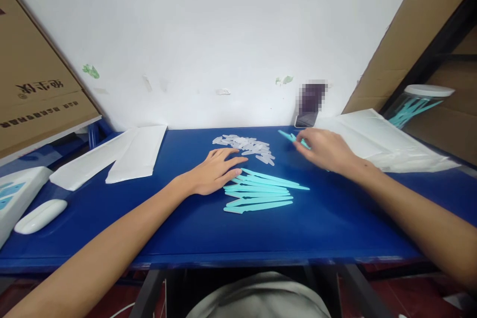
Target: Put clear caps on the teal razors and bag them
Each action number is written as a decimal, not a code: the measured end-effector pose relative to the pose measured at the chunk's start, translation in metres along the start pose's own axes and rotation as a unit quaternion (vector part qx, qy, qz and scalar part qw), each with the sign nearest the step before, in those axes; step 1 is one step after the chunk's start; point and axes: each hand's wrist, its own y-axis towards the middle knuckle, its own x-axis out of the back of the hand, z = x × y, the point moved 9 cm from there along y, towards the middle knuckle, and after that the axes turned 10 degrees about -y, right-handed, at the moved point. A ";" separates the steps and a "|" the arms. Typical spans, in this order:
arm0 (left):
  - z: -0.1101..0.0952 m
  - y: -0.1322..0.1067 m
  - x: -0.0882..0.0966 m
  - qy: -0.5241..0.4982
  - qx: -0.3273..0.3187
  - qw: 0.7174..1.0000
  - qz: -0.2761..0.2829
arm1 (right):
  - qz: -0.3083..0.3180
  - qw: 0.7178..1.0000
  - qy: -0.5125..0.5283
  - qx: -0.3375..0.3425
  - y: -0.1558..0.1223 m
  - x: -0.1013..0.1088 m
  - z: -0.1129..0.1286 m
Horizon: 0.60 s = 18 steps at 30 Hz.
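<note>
My left hand (pixel 217 171) lies flat on the blue table (pixel 186 228), fingers stretched out, its fingertips touching a pile of several turquoise plastic sticks (pixel 261 191). Just beyond it lies a heap of several small clear plastic caps (pixel 248 145). My right hand (pixel 323 149) is further right and back, fingers pinched on one turquoise stick (pixel 287 135) that points left above the table.
White paper bags lie at the back left (pixel 122 156) and back right (pixel 376 139). A phone (pixel 311 104) leans on the wall. A clear jar of turquoise sticks (pixel 415 104) stands far right. A white mouse (pixel 40 215) and a cardboard box (pixel 33 94) are at left.
</note>
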 end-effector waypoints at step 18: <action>0.013 0.004 0.027 0.040 0.044 0.988 -0.144 | 0.042 0.972 0.163 0.164 -0.027 0.004 0.078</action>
